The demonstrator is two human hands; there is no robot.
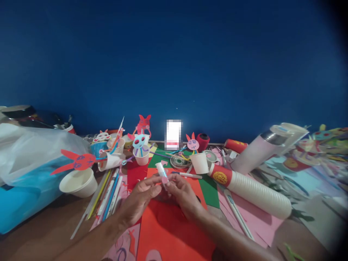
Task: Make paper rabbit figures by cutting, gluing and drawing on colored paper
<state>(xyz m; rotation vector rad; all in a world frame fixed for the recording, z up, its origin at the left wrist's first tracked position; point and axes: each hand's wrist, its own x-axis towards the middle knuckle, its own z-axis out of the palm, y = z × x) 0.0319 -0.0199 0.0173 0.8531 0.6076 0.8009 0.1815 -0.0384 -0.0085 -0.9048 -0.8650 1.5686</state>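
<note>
Above the orange sheet, my left hand and my right hand meet with their fingers closed around a small white tube that resembles a glue stick. The tube leans, its upper end pointing away from me. A small pink piece shows at the tube's lower part, between the fingertips; whether it is paper or part of the tube I cannot tell. My fingers hide the lower end. Just beyond the hands stands a white paper cup bearing a pink paper rabbit head.
Orange paper covers the middle, over green and pink sheets. Markers and straws lie left beside a white cup. Stacked paper cups and a tumbler are right. Several paper-figure cups line the back before a blue wall.
</note>
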